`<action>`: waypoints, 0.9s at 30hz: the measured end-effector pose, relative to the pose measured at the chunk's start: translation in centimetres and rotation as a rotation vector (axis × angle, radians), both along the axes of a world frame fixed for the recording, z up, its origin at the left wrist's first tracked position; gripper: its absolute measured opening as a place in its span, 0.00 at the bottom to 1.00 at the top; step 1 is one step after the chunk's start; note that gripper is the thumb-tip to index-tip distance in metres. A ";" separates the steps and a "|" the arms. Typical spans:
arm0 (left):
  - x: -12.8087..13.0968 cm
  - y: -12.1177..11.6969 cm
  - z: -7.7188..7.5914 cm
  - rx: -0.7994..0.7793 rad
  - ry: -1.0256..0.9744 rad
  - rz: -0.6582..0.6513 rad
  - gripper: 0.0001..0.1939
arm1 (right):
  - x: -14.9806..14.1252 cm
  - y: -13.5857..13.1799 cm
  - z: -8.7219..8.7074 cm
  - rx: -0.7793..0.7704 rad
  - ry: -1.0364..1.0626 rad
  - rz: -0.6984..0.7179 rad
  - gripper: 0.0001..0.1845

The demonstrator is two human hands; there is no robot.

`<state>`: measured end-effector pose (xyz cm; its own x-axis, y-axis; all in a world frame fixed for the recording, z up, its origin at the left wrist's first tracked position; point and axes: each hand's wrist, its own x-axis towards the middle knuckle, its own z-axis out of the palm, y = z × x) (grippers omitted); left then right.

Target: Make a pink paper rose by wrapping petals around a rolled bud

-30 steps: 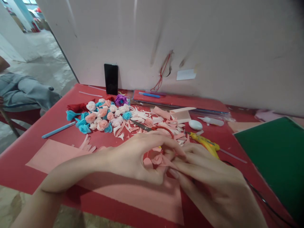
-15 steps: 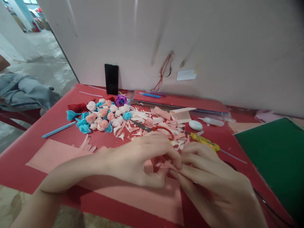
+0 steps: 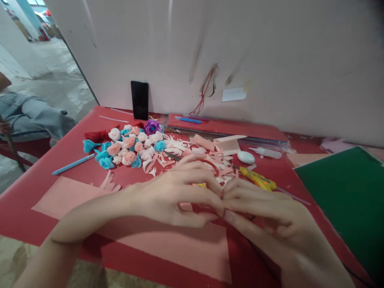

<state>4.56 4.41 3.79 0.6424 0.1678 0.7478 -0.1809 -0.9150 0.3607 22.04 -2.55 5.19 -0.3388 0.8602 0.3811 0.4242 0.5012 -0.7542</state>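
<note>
- Both of the person's hands meet over the red table [image 3: 120, 264], fingertips touching or nearly so, each thumb brought in toward its own fingers.
- The left hand [image 3: 171, 196] arches palm-down with its fingers curved; the right hand [image 3: 270, 216] comes in from the side. Whether either pinches anything cannot be told, since the fingers hide the meeting point.
- A bit of pink paper [image 3: 186, 207] shows in the gap between left thumb and fingers; whether it is held or lies on the table is unclear.
- Such thin paper probably creases easily, so a light fingertip grip, with one hand steadying while the other works, seems best.
- Keeping the wrists low over the pink sheet [image 3: 168, 248] should steady the fingers, provided the forearm does not crumple it.
- The scissors [image 3: 173, 156] lie partly behind the left hand, blade showing, so the knuckles are better kept off them.
- The yellow glue gun [image 3: 259, 179] rests just beyond the right hand; its nozzle may be hot and deserves room.
</note>
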 end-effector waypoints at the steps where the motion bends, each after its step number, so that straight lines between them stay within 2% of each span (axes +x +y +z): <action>1: -0.1 0.1 0.0 0.041 -0.002 0.017 0.01 | 0.0 0.1 0.0 -0.015 0.020 -0.002 0.10; 5: -0.7 0.1 -0.2 0.156 0.034 0.092 0.02 | 0.1 0.4 0.0 -0.064 0.105 0.007 0.09; 8: -1.1 -0.1 -0.2 0.169 0.071 0.122 0.01 | 0.1 0.5 -0.1 -0.078 0.102 0.025 0.07; 13: -1.2 -0.3 -0.5 0.174 0.016 0.164 0.01 | 0.4 0.1 -0.3 0.004 -0.001 0.062 0.06; 17: -0.9 -0.2 -0.3 0.173 -0.034 0.199 0.02 | 0.4 -0.4 -0.2 0.044 -0.148 0.029 0.07; 22: -0.6 -0.3 0.3 0.130 -0.027 0.236 0.03 | -0.1 -1.0 0.3 0.277 -0.401 -0.071 0.09; 27: -0.5 -0.5 0.6 0.103 -0.029 0.262 0.03 | -1.0 -1.2 0.5 0.459 -0.546 -0.171 0.11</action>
<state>4.09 3.87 4.34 0.5654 0.2479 0.7867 0.0583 -0.9634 0.2617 21.06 -3.77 5.71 -0.4587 0.7123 0.5312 0.7801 0.6091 -0.1431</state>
